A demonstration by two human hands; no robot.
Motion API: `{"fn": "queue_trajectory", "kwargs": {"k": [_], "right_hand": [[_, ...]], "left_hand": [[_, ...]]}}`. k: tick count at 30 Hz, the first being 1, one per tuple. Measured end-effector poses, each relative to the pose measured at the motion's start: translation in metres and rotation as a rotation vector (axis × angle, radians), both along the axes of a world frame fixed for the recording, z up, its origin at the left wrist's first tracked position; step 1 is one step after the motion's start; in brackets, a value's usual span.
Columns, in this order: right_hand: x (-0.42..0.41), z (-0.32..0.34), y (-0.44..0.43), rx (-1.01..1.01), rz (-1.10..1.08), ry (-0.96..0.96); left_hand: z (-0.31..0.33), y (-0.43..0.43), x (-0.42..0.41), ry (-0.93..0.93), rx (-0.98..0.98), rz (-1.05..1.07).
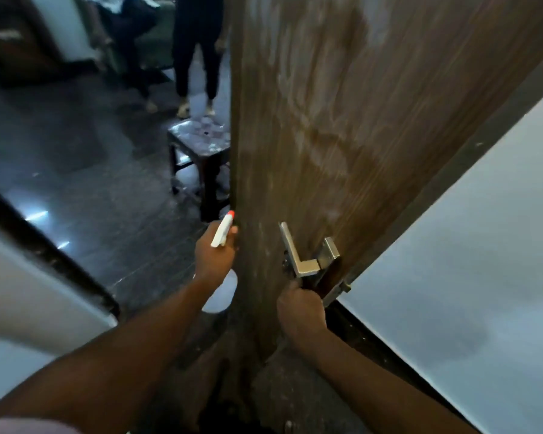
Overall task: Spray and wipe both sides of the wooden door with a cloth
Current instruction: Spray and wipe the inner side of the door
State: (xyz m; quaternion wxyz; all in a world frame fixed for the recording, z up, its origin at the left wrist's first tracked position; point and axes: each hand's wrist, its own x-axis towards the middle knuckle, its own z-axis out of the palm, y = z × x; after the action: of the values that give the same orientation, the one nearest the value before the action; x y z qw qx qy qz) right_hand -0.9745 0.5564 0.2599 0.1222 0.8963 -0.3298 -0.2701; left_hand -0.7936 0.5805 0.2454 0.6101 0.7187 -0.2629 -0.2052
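Note:
The brown wooden door (pixel 342 120) stands ajar in front of me, its face streaked with pale wet smears. My left hand (pixel 213 258) grips a white spray bottle (pixel 221 234) by the neck, its orange nozzle close to the door's left side. The bottle's white body shows below the hand. A silver lever handle (pixel 298 255) sticks out low on the door. Just beneath it my right hand (pixel 300 308) is curled round the door's edge. A dark reddish-brown patch shows above the knuckles; whether it is the cloth I cannot tell.
Beyond the door a small dark stool (pixel 198 145) stands on the glossy dark floor (pixel 91 170). A person in dark trousers (pixel 198 57) stands behind it. A white wall (pixel 467 261) runs along the right, and a dark door frame (pixel 44 242) crosses the lower left.

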Motion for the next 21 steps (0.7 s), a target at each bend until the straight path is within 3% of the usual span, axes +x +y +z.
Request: {"fn": "queue_trajectory", "kwargs": {"k": [3, 8, 11, 16, 21], "right_hand": [[0.033, 0.014, 0.011, 0.079, 0.09, -0.131], [0.063, 0.023, 0.05, 0.034, 0.482, -0.087], [0.067, 0.015, 0.07, 0.052, 0.587, -0.035], [0.06, 0.002, 0.073, -0.225, 0.868, -0.005], [0.086, 0.005, 0.065, -0.214, 1.132, -0.081]], "left_hand": [[0.014, 0.021, 0.007, -0.114, 0.023, 0.158], [0.013, 0.082, 0.006, -0.129, 0.07, 0.43], [0.024, 0.115, -0.014, -0.164, 0.131, 0.556], [0.044, 0.162, -0.063, -0.14, 0.135, 0.784], [0.063, 0.182, -0.091, -0.114, 0.098, 0.901]]}}
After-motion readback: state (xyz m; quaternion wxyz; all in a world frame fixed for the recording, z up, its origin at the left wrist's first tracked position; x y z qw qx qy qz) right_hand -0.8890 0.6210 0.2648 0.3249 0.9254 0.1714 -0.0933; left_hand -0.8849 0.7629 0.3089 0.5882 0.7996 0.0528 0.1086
